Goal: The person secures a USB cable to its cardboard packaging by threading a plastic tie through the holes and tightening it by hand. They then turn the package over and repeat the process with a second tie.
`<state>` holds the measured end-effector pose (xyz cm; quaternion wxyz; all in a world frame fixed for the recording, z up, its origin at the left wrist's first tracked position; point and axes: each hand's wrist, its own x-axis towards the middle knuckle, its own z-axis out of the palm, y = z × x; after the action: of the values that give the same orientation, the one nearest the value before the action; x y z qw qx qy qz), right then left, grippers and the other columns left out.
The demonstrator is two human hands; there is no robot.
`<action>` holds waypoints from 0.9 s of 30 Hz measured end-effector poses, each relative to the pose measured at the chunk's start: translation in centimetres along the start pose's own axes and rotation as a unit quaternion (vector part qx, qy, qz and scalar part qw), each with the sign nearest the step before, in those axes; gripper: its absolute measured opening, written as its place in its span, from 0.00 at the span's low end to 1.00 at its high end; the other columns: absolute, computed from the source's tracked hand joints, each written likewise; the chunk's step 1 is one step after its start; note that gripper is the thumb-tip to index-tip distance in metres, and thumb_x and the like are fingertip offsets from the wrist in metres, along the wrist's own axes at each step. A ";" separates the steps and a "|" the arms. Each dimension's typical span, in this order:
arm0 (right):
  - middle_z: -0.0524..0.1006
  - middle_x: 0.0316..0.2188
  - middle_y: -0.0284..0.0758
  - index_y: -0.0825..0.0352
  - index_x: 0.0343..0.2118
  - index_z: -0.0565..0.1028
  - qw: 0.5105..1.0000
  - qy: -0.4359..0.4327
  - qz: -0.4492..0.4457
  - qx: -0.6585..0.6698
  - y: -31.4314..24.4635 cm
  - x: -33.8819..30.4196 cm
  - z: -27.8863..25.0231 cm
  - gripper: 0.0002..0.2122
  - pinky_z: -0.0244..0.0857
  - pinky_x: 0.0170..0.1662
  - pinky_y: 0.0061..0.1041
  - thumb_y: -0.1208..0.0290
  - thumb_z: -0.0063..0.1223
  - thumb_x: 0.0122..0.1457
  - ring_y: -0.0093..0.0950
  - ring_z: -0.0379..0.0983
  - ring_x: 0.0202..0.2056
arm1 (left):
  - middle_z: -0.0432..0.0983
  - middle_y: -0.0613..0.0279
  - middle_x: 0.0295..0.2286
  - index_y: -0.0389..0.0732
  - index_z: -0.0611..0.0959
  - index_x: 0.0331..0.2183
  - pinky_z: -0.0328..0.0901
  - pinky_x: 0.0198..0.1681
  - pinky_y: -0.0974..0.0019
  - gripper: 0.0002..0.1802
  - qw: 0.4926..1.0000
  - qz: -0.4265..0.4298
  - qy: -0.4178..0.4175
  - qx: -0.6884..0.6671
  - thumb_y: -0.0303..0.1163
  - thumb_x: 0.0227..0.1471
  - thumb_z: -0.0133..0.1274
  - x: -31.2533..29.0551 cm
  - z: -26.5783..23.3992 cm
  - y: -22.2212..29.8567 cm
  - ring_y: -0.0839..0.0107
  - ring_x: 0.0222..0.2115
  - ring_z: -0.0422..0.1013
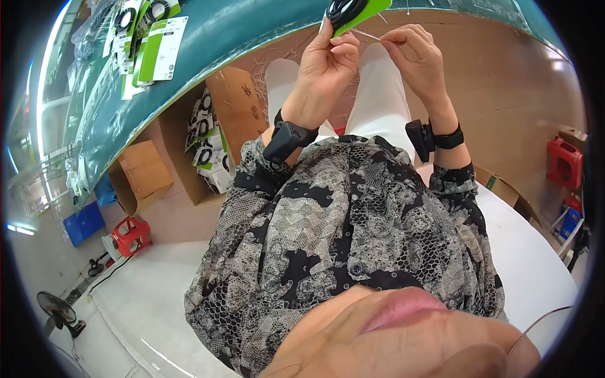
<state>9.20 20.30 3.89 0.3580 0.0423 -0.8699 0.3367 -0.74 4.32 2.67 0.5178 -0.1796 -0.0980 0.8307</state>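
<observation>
My left hand (pixel 328 69) is closed on the lower end of a green card (pixel 364 14) that carries a black coiled cable (pixel 345 10). The card is tilted at the near edge of the table, and its top runs out of the picture. A thin white strip (pixel 367 34), perhaps a cable tie, stretches from the card toward my right hand (pixel 416 55). Thumb and fingertips of that hand are pinched together on the strip's free end. Where the strip meets the card is partly hidden by my left fingers.
On the green tabletop (pixel 217 31), several carded cables (pixel 165 49) lie at the left. Below its edge, an open cardboard box (pixel 236 104) contains more carded cables (pixel 207 135). Another cardboard box (pixel 146 169) stands farther left. Red stools (pixel 131 235) are on both sides. White scraps litter the floor.
</observation>
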 end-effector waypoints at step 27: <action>0.74 0.25 0.29 0.67 0.29 0.77 0.999 -0.006 0.026 0.040 0.6 -0.4 1.0 0.03 0.60 0.42 0.22 0.79 0.58 0.50 0.24 0.69 0.30 | 0.72 0.64 0.28 0.37 0.76 0.37 0.61 0.22 0.79 0.11 1.000 0.011 0.018 0.002 0.35 0.56 0.53 -0.6 -0.7 -0.5 0.78 0.24 0.62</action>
<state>8.67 20.07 2.79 0.3422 0.0360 -0.8587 0.3797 0.17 3.97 2.32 0.5112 -0.1946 -0.0845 0.8329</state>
